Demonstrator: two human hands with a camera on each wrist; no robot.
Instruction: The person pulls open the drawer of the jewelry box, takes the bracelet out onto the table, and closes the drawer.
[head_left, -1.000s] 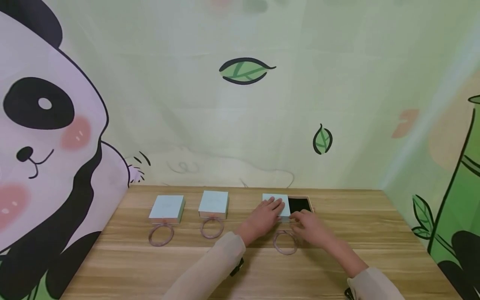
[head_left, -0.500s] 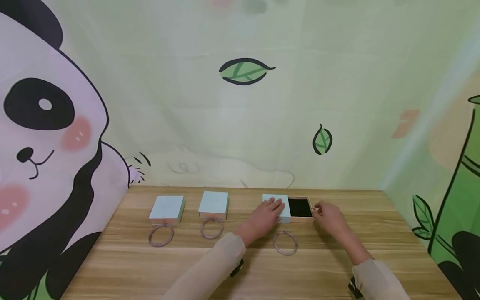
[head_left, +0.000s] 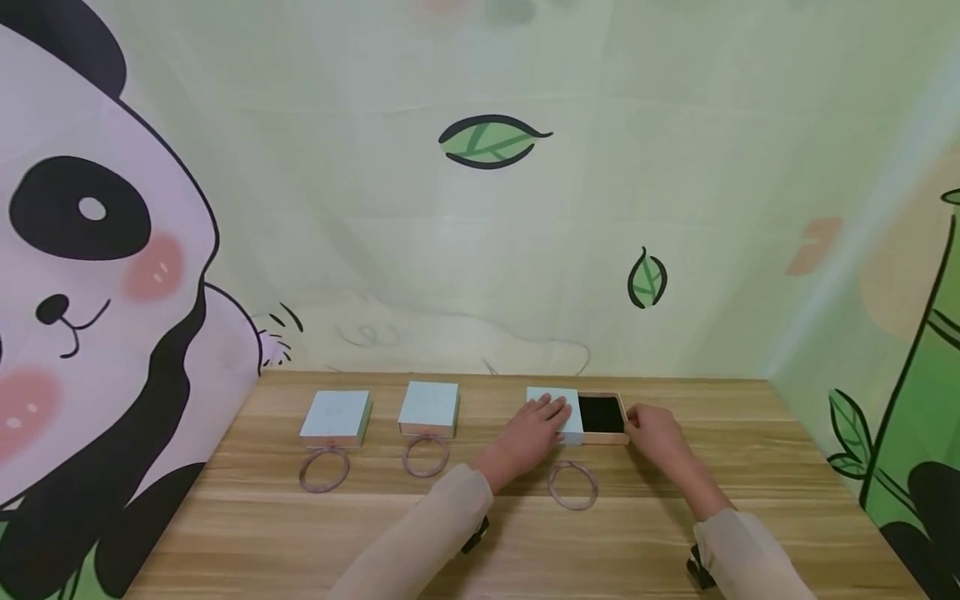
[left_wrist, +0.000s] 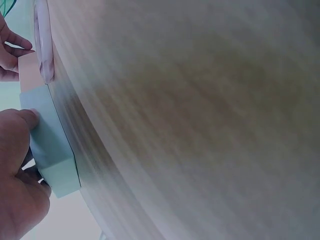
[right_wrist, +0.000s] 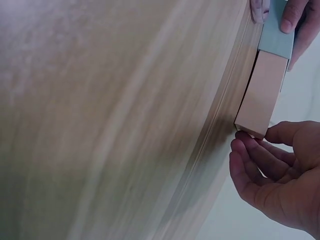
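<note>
A light blue drawer-style gift box (head_left: 553, 407) lies toward the back of the table. Its pink inner drawer (head_left: 604, 438), lined in black, sticks out to the right. My left hand (head_left: 525, 437) holds the blue sleeve, fingers over the top and thumb at the front, as the left wrist view shows. At the drawer's right end, my right hand (head_left: 662, 435) pinches the edge between thumb and fingers; in the right wrist view the drawer (right_wrist: 262, 92) shows its plain pink side. A pale purple bangle (head_left: 551, 492) lies just in front of this box.
Two similar light blue boxes stand to the left, one at the far left (head_left: 335, 414) and another (head_left: 429, 404) beside it. A bangle (head_left: 302, 479) lies before the first, another bangle (head_left: 425, 475) before the second. Behind the wooden table (head_left: 247, 542) hangs a panda-printed backdrop (head_left: 360, 208).
My right hand has moved right from the box's front to the drawer's end and now pinches it. The drawer was partly out throughout. My left hand has stayed on the sleeve.
</note>
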